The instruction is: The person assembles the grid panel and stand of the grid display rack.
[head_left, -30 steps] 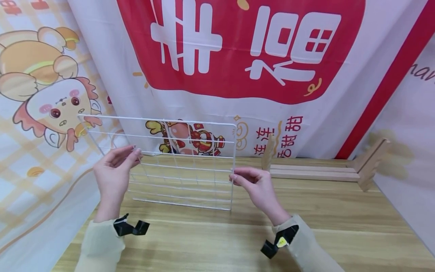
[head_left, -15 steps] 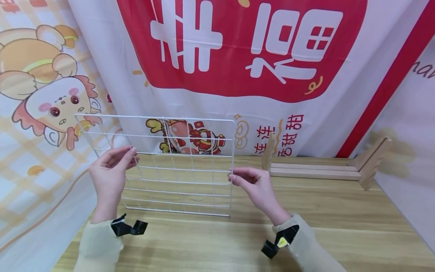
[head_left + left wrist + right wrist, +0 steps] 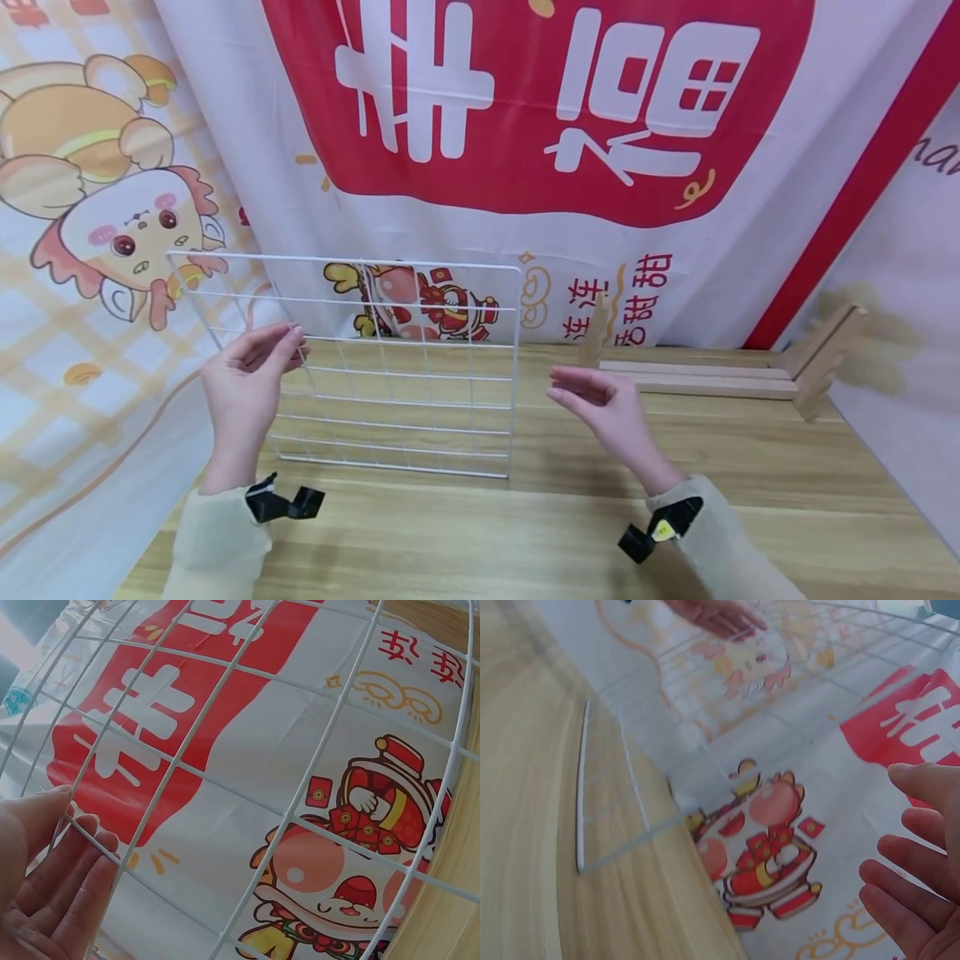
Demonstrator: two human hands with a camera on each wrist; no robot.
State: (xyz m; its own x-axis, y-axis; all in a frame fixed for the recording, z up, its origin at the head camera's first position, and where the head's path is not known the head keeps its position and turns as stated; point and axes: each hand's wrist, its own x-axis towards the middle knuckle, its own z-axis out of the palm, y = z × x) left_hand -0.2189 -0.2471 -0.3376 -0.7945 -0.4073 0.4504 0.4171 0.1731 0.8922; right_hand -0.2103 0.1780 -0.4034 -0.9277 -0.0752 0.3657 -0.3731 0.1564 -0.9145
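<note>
A white wire grid panel stands near upright in the head view, its lower edge down at the wooden table. My left hand pinches a wire at the panel's left part between thumb and fingers; the left wrist view shows the same hand with its fingertips at a wire crossing. To the right of the panel, my right hand is apart from it and holds nothing. Its fingers are loosely bent in the right wrist view, where the hand appears at the right edge.
At the back right of the table lies a wooden frame with a notched upright at each end. A red and white printed cloth hangs behind the panel. A patterned cloth covers the left side.
The panel's lower edge came nearer to me, and its top shifted slightly. Since half a second ago my right hand let go of its right edge and moved right. My left hand kept its grip.
</note>
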